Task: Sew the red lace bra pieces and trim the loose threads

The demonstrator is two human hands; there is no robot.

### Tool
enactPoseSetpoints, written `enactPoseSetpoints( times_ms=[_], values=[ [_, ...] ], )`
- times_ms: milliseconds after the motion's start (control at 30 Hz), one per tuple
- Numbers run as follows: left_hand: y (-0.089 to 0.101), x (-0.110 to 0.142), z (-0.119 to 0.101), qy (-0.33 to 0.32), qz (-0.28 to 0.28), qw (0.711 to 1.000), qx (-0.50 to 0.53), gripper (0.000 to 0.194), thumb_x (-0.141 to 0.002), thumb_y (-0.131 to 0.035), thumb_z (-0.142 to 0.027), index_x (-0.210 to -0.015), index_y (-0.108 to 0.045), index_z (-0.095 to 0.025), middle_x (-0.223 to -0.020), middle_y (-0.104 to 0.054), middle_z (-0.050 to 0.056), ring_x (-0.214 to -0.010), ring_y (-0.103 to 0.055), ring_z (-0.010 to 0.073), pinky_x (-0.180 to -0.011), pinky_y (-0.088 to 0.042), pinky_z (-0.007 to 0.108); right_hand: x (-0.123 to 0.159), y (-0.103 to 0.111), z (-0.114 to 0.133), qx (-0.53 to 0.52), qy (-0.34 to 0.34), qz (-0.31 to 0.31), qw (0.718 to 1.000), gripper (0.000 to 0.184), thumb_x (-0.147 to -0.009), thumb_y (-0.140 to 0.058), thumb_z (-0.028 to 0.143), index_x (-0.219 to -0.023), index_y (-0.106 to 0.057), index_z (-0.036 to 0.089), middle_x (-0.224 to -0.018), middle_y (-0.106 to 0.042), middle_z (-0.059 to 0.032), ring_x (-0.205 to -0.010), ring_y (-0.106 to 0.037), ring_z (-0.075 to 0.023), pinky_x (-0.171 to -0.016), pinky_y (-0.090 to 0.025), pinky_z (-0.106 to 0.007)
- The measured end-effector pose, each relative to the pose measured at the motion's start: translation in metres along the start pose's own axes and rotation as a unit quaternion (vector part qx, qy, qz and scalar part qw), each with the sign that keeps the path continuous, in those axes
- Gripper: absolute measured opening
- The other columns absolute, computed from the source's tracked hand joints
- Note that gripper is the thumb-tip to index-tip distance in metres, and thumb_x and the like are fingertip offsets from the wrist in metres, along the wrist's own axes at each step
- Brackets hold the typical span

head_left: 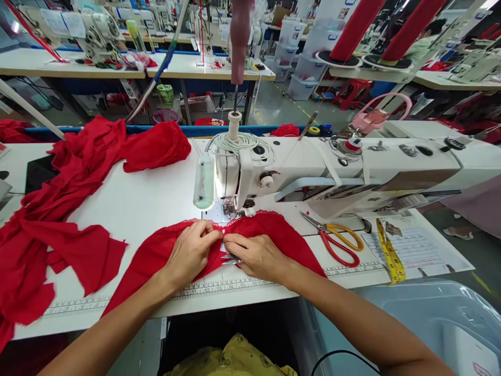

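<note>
A red garment piece with a lace edge point(270, 232) lies spread on the sewing table, just in front of the machine's presser foot point(230, 209). My left hand point(193, 248) is closed, its thumb and forefinger pinching the lace edge near the middle. Right beside it, my right hand point(256, 256) is closed too, with its fingertips at the same spot. Small metal blades, apparently thread snips point(231, 259), stick out from under the right hand's curled fingers; their grip is hidden in the palm. A small whitish bit point(223, 245) shows between the two hands.
The white sewing machine point(297, 162) stands behind the hands. To the right lie scissors with red and orange handles point(340, 244), a yellow tape measure point(390, 256) and a printed sheet point(426, 250). Red fabric point(86, 156) is heaped at left. A plastic bin point(422, 295) sits front right.
</note>
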State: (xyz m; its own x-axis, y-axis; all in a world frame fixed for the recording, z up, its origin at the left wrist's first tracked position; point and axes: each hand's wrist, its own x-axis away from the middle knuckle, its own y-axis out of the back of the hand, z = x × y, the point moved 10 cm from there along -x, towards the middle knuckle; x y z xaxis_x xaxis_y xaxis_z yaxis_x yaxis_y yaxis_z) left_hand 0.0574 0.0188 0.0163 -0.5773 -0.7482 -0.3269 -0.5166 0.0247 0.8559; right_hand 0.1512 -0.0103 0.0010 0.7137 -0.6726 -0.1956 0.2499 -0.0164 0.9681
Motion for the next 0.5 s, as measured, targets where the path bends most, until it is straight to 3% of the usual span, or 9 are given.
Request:
enactPoseSetpoints(
  times_ms=[167, 300, 500],
  values=[
    [-0.0048, -0.0041, -0.0004, -0.016, 0.015, 0.999, -0.047, 0.02, -0.091, -0.046, -0.003, -0.089, -0.06, -0.018, -0.094, -0.053, 0.005, -0.084, -0.049, 0.0182, -0.07, -0.035, 0.031, -0.0012, -0.0005, 0.0019, 0.008, 0.002, 0.011, 1.0, 0.027, -0.085, -0.06, 0.021, -0.112, -0.061, 0.018, -0.131, -0.064, -0.0061, -0.08, -0.063, -0.0141, -0.05, -0.034, -0.026],
    [-0.0026, -0.003, -0.004, -0.035, 0.0, 0.995, -0.096, 0.03, -0.083, -0.043, 0.005, -0.093, -0.059, -0.018, -0.093, -0.052, 0.005, -0.085, -0.048, 0.0199, -0.07, -0.031, 0.034, -0.0024, -0.0011, 0.0031, 0.021, -0.007, 0.021, 1.0, 0.026, -0.085, -0.057, 0.019, -0.111, -0.061, 0.018, -0.132, -0.064, -0.0056, -0.077, -0.063, -0.0135, -0.048, -0.033, -0.026],
    [0.0048, -0.0004, -0.0003, -0.05, -0.005, 0.997, -0.061, 0.029, -0.081, -0.045, 0.007, -0.089, -0.057, -0.018, -0.093, -0.053, 0.004, -0.09, -0.049, 0.0206, -0.075, -0.032, 0.036, -0.0015, -0.0022, 0.0044, 0.019, -0.016, 0.015, 1.0, 0.031, -0.083, -0.06, 0.015, -0.114, -0.06, 0.017, -0.134, -0.062, -0.0078, -0.078, -0.063, -0.0127, -0.049, -0.035, -0.023]
  ],
)
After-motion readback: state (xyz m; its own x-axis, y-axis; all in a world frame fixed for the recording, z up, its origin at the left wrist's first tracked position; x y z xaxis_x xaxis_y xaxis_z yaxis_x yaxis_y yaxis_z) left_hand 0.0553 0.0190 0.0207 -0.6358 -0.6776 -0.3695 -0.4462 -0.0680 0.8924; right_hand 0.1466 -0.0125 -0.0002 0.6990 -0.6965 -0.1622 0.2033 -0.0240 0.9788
